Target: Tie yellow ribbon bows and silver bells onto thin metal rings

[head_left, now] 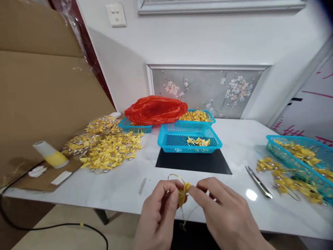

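Note:
Close to the table's front edge, my left hand (161, 211) pinches a small yellow ribbon ornament (181, 198) between thumb and fingers. A thin gold cord loop rises from its top, and loose cord ends hang below it. From the right, my right hand (225, 210) has its fingertips closed on the ornament's upper right side. Its thumb is mostly hidden behind the fingers. Beyond both hands, a blue plastic basket (191, 149) stands on a black mat (192, 162) with a few similar yellow ornaments (198, 141) inside.
A large heap of yellow ornaments (111, 147) lies left, beside a white and yellow cup-like object (52, 155). A red plastic bag (156, 110) rests on the rear baskets. To the right are small snips (259, 182), loose ornaments (282, 177) and another blue basket (307, 168).

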A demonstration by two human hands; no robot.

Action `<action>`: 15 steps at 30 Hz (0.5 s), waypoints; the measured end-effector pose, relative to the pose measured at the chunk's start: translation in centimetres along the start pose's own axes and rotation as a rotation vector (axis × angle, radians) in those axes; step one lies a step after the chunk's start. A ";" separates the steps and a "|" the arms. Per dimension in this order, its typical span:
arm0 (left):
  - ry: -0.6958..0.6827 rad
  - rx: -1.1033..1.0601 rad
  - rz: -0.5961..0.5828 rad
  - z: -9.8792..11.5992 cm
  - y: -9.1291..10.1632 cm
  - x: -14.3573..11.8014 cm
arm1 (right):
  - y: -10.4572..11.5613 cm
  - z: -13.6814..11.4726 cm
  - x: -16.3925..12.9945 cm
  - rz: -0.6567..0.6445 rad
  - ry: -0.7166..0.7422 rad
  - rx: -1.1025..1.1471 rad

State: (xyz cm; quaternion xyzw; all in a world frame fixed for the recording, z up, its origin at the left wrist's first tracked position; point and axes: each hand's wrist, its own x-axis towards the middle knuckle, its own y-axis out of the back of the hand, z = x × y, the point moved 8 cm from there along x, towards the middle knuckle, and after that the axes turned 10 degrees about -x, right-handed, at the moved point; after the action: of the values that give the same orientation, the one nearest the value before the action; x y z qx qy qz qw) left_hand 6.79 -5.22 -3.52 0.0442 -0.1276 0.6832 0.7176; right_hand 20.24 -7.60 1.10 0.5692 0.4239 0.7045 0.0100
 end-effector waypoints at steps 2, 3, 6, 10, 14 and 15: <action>0.020 -0.015 0.008 -0.3 0.1 0.1 | -0.2 0.2 -0.1 -0.012 -0.003 0.032; 0.026 -0.016 0.007 -0.4 0.1 0.2 | -0.3 0.3 -0.3 -0.019 -0.012 0.043; 0.027 0.018 -0.052 -0.6 -0.4 0.3 | -1.0 0.4 -0.7 -0.066 -0.056 0.092; 0.008 0.028 -0.097 -0.5 -0.8 0.3 | -1.3 0.1 -1.1 -0.067 -0.098 0.110; -0.007 0.076 -0.042 -0.2 -0.3 0.1 | -0.8 -0.1 -1.0 0.017 -0.099 0.031; -0.005 0.102 -0.032 -0.2 -0.1 0.1 | -0.7 -0.1 -1.0 0.032 -0.104 0.026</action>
State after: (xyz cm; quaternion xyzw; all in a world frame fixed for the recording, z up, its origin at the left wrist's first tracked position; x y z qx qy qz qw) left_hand 6.94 -5.10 -3.65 0.0843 -0.0938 0.6772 0.7250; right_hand 20.22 -7.71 -0.15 0.6117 0.4228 0.6685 0.0134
